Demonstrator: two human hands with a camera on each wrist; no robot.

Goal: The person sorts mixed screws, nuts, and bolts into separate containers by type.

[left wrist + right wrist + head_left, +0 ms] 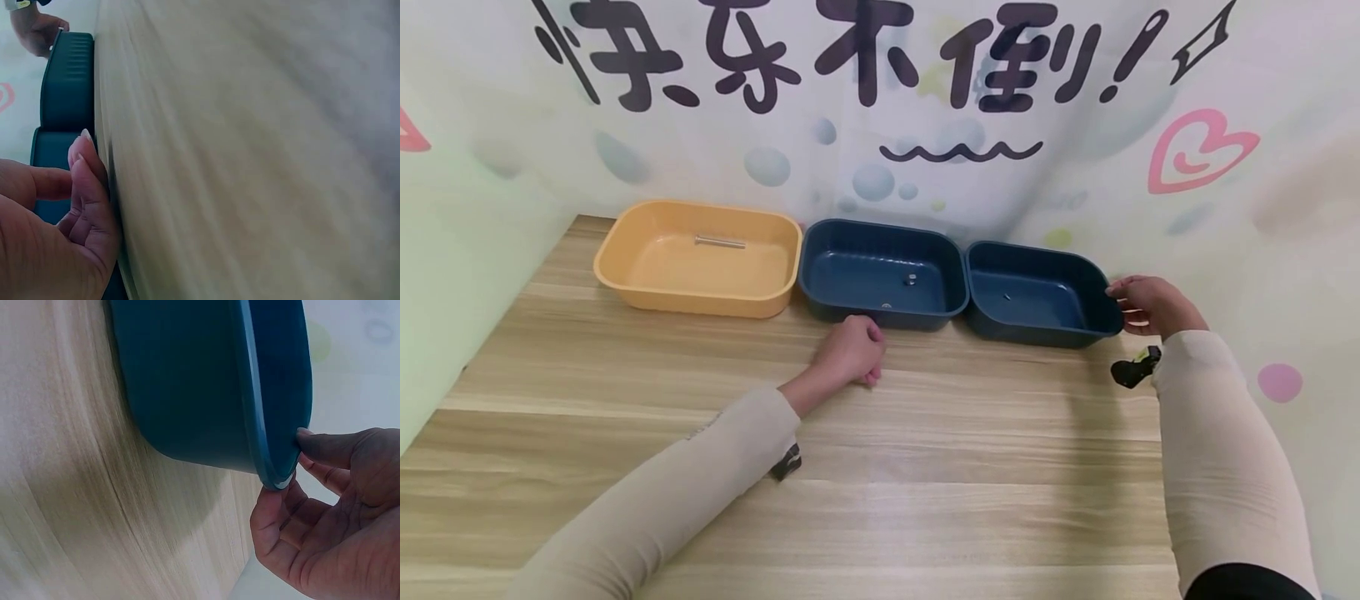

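My right hand (pixel 1157 304) pinches the right end of the rim of the right dark blue plastic bin (pixel 1037 335), thumb inside and fingers outside, as the right wrist view shows. A tiny metal piece (pixel 1007 297) lies on that bin's floor. Just before the front wall of the middle dark blue bin (pixel 925 320) is my left hand (pixel 847 350), its fingers loosely bent and thumb against them; nothing shows in its grasp. Whether it touches the wall I cannot tell. A small metal nut-like part (pixel 912 279) and another small metal piece (pixel 886 306) lie in the middle bin.
On the left stands a yellow bin (pixel 700 302) with a long metal bolt (pixel 720 242) inside. All the bins form a row along the back of the wood-grain table (pixel 925 467), against a printed wall cloth (pixel 805 167). Each wrist wears a black device.
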